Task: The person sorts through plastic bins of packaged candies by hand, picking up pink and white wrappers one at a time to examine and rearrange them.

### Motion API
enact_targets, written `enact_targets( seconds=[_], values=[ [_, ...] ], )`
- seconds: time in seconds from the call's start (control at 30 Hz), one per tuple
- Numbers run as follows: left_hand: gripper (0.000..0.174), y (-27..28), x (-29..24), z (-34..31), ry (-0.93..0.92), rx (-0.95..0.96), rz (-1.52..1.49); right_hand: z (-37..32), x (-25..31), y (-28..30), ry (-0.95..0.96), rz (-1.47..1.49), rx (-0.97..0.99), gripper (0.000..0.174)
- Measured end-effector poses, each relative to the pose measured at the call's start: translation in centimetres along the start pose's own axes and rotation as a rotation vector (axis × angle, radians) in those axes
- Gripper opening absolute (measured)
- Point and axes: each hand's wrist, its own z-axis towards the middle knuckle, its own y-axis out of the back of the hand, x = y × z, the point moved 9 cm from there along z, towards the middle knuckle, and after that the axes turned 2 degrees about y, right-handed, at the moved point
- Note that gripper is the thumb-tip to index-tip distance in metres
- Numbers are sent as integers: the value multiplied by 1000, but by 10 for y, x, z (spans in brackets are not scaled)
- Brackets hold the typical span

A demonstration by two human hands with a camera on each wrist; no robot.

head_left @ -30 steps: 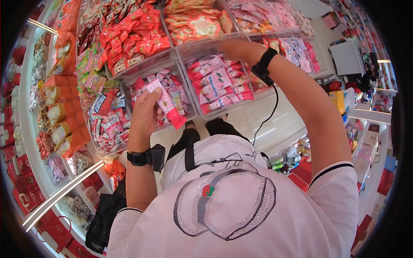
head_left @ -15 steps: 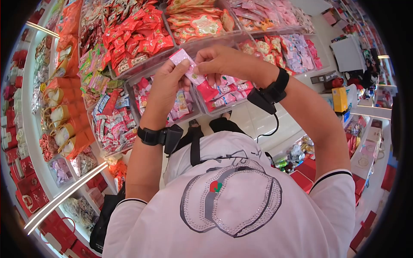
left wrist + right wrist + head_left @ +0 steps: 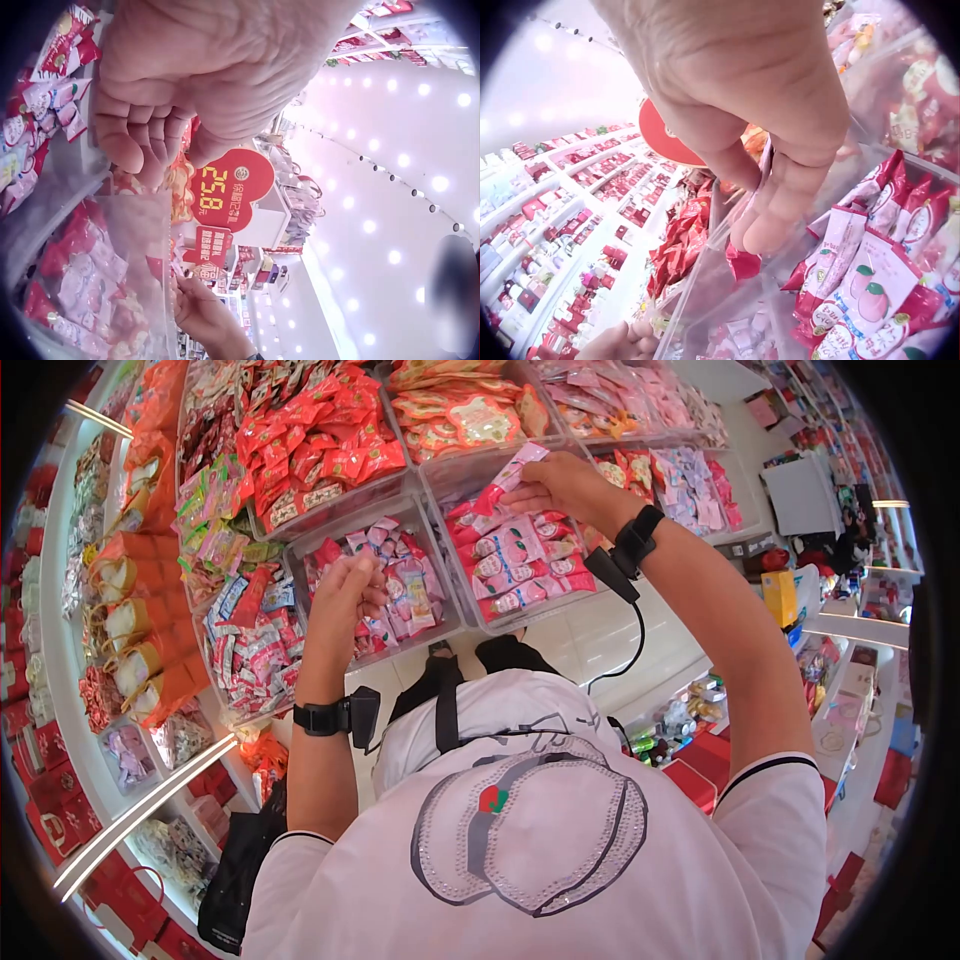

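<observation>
My right hand (image 3: 565,485) pinches a pink candy packet (image 3: 514,468) between thumb and fingers, above a clear bin of pink peach-printed candy packets (image 3: 520,555). In the right wrist view the packet's red end (image 3: 744,264) hangs below the fingers, and most of its body is hidden behind them. My left hand (image 3: 347,595) holds nothing; its fingers are loosely bent over the neighbouring bin (image 3: 455,622) of smaller pink and red sweets. From the left wrist, the bent fingers (image 3: 124,150) show at the bin's side.
Bins of red-wrapped sweets (image 3: 320,440) and orange packets (image 3: 465,415) stand behind. A red heart-shaped price sign (image 3: 232,189) rises beyond the bins. Orange gift bags (image 3: 150,620) line the left. A cable (image 3: 625,660) hangs from the right wrist.
The packet has passed from my left hand to my right. Half a second ago both hands met at it; now they are apart, the left drawn back left, the right over the peach packets.
</observation>
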Motion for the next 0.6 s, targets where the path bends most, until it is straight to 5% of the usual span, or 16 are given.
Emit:
enact_targets(
  seconds=[0.23,0.33,0.47,0.6],
  values=[
    [29,22,13,-10,33,-81,13,31,-25,-16,-52,184,19,28],
    [29,26,10,-12,23,-86,12,37,-41,-20,-138,10,-28,29],
    [30,32,13,-14,20,-98,23,28,-40,-28,-200,-377,182,44],
    [30,38,20,-16,55,-109,36,24,-24,-22,-130,-375,67,45]
  ],
)
